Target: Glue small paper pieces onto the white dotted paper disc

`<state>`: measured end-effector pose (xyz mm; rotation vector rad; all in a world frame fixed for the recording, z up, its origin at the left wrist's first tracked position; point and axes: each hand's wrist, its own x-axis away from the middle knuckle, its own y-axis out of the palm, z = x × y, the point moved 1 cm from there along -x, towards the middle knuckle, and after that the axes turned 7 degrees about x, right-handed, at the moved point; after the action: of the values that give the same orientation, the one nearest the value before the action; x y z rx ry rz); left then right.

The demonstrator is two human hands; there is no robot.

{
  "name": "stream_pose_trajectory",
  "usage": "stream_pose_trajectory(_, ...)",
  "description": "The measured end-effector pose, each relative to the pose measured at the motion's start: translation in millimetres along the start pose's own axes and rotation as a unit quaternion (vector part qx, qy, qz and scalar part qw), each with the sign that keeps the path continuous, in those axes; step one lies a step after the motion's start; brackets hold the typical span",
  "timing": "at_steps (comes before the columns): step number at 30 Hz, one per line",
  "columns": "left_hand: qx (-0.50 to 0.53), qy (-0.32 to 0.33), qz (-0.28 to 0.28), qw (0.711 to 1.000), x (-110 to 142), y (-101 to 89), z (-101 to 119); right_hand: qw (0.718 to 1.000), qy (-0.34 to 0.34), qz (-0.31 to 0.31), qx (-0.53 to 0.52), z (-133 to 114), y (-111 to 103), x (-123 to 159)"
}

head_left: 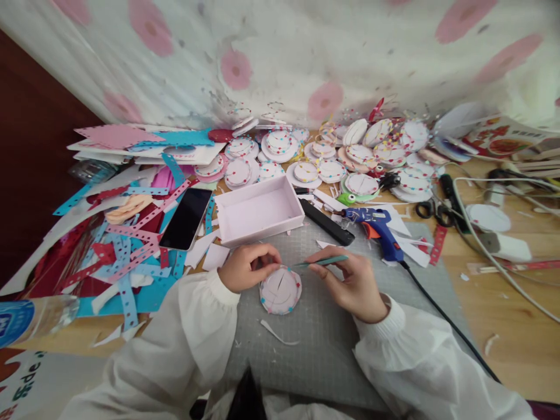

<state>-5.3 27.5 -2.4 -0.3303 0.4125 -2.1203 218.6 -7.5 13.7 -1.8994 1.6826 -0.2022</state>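
Note:
A small round white disc [281, 296] lies on the grey cutting mat [324, 350], its rim dotted with red and blue beads and a dark slit-like line across its top. My left hand [251, 267] is closed, thumb and forefinger pinched at the disc's upper left edge. In my right hand [350, 283] is a pair of teal tweezers [328, 261], its thin tips pointing left just beyond the disc's upper right rim. Whether the tips grip a bead is too small to tell. A curled white paper strip [277, 333] rests below the disc.
Behind my hands stands a white open box [260, 213], with a black box cutter [326, 221] and a blue glue gun [376, 227] to its right. A phone [187, 219] and paper scraps [131, 245] crowd the left. Several beaded discs [280, 143] line the back.

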Motion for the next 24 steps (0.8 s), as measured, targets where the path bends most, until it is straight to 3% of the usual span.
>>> stream_pose_trajectory(17, 0.008, 0.002, 0.001, 1.0, 0.6, 0.0, -0.2, 0.999, -0.041, -0.02, 0.025, -1.9, 5.9, 0.8)
stream_pose_trajectory(20, 0.011, 0.001, 0.005, 1.0, 0.3, 0.4, 0.1, 1.0, -0.01, -0.016, -0.006, -0.6, 2.5, -0.1)
stream_pose_trajectory(24, 0.013, 0.001, 0.008, 1.0, 0.1, 0.7, -0.3, 0.988, 0.081, 0.069, -0.115, 2.6, -6.0, -4.4)
